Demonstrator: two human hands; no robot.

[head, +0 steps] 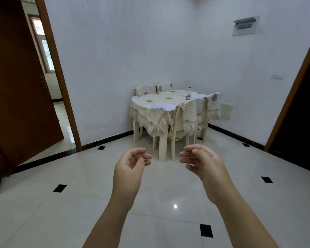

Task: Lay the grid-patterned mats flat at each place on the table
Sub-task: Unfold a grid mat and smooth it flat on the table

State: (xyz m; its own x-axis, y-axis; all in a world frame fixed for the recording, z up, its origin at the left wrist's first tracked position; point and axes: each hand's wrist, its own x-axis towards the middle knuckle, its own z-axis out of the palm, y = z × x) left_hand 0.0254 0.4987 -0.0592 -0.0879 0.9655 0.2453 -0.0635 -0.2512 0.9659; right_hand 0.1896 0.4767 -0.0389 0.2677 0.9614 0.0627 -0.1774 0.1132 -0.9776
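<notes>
Both hands are held up in the lower middle of the frame, above a floor (79,176) of pale tiles with small black insets. The left hand (131,163) is seen with its fingers loosely curled toward the thumb, and nothing is held in it. The right hand (202,161) is likewise relaxed, its fingers bent a little and pointed left, with nothing gripped. A gap is left between the two sets of fingertips.

The table (150,97) is set well beyond the hands, in the room's corner at the centre of the frame, and is covered by a cream cloth with lace edging. Pale mats (159,105) are seen lying on it, one at the near end and others at the far right end. Their pattern is too small to be made out. A bottle (188,93) with a red cap is stood upright beside the far-right mats. Four chairs (191,111) with quilted covers are pushed up to the table, two at its right side and two at its far left side. A brown door (16,86) is stood open at the left of the frame, and a grey box (243,25) is mounted on the wall at the upper right.
</notes>
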